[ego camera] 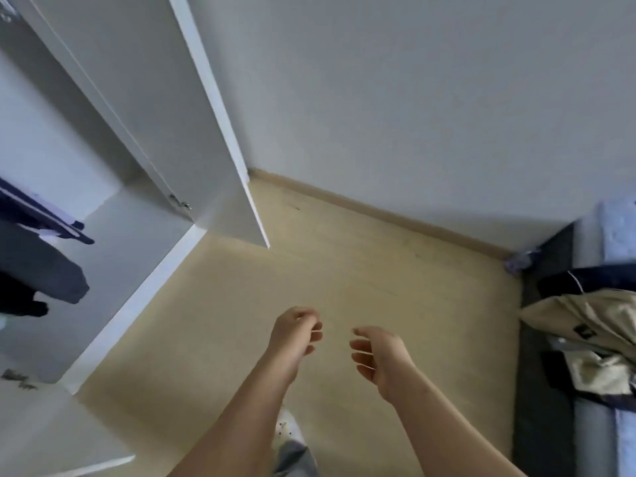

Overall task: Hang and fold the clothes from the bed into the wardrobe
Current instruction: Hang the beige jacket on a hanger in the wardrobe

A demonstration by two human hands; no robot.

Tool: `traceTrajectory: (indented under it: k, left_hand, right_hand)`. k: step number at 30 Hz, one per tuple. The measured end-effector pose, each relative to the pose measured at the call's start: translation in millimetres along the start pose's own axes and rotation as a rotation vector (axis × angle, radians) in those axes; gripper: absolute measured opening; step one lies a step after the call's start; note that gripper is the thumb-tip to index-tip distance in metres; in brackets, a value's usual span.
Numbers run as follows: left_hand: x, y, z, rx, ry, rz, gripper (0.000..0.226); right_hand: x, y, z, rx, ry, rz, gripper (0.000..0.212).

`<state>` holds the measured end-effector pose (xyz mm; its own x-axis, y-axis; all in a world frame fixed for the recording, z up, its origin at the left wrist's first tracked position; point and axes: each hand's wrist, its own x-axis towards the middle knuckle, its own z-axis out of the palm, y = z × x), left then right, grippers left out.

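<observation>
Both hands hang empty, fingers loosely curled: the left hand point(296, 333) nearer the wardrobe point(113, 215), the right hand point(377, 356) nearer the clothes point(592, 321) on the bed point(619, 228)

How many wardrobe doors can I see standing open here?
2. One open door stands left of centre, swung out over the floor. Another door shows at the bottom left corner. More may lie outside the view.
</observation>
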<state>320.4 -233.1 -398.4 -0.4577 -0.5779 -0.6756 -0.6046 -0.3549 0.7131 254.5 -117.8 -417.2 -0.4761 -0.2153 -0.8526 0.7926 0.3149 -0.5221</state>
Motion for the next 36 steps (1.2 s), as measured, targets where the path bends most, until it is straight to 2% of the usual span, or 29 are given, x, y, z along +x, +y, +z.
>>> traceTrajectory:
  k: [8, 14, 20, 25, 31, 36]
  left_hand:
    - [-93, -38, 208, 0.186, -0.257, 0.001, 0.018]
    - [-150, -48, 321, 0.371, -0.465, 0.084, 0.016]
    - [-177, -39, 394, 0.509, -0.602, 0.153, 0.015]
    - [-175, -28, 452, 0.576, -0.680, 0.140, 0.012]
    - [-139, 23, 537, 0.622, -0.760, 0.153, 0.012]
    - [-90, 86, 601, 0.680, -0.768, 0.214, 0.013]
  right_hand:
    - [-33, 51, -234, 0.304, 0.238, 0.020, 0.008]
    - [-62, 75, -356, 0.583, 0.387, -0.043, 0.012]
    - [-77, 87, -415, 0.782, 0.455, -0.025, 0.014]
    - [-71, 80, -457, 0.915, 0.534, -0.021, 0.015]
    - [-22, 8, -505, 0.994, 0.557, -0.034, 0.015]
    - [24, -67, -534, 1.095, 0.524, -0.019, 0.028]
